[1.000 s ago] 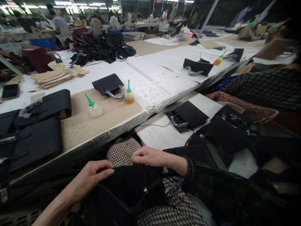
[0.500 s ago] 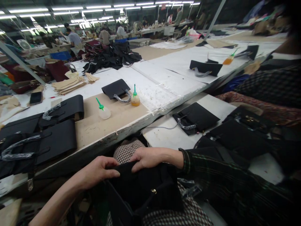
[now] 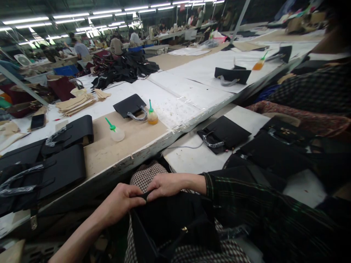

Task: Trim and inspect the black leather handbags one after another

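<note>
Factory hall, strip lights overhead, other workers at far benches. Long work table (image 3: 192,91), white sheeting with brown board section at near edge. Lower white side bench (image 3: 192,160) at right, holding flat black bags. Heap of black material (image 3: 123,67) far left-centre. Stacked black bag panels (image 3: 55,160) at left edge. Small black handbag (image 3: 130,106) mid-table; orange glue bottle (image 3: 151,115) touching its handle; clear bottle (image 3: 116,133) near, lying tilted. Black bag (image 3: 170,226) on lap, below table edge. Left hand (image 3: 123,201) and right hand (image 3: 164,184) both pinch its top rim, fingertips nearly touching.
</note>
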{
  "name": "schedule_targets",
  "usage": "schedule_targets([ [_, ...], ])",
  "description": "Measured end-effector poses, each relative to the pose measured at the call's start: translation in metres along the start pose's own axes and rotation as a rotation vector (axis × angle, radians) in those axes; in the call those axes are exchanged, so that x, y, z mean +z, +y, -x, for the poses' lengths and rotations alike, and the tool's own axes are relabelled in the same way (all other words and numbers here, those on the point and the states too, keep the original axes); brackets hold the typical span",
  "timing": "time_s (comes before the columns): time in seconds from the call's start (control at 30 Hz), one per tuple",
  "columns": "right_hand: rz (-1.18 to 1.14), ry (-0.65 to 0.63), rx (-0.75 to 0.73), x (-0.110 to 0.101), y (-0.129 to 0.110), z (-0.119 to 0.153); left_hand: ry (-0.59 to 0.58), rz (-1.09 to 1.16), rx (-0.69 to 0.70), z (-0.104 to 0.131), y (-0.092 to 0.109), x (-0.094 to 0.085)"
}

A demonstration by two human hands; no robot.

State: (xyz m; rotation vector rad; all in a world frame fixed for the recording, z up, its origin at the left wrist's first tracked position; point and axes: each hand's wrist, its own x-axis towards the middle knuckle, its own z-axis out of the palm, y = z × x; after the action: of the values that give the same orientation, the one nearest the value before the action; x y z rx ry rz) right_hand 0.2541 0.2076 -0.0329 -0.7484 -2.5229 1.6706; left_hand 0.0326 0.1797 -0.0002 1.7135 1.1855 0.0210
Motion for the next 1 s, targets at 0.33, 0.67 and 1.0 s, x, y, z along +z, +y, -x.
schedule_targets([
  [0.33, 0.268, 0.219, 0.096, -0.002, -0.012, -0.009, -0.085, 0.244, -0.024, -0.011, -0.003, -0.019],
  [0.67, 0.195, 0.128, 0.020, 0.009, -0.005, -0.014, 0.182, -0.240, 0.091, 0.003, 0.005, 0.007],
  [1.0, -0.454, 0.339, 0.036, -0.019, 0.005, 0.001, 0.436, 0.383, 0.052, 0.016, -0.006, 0.004],
])
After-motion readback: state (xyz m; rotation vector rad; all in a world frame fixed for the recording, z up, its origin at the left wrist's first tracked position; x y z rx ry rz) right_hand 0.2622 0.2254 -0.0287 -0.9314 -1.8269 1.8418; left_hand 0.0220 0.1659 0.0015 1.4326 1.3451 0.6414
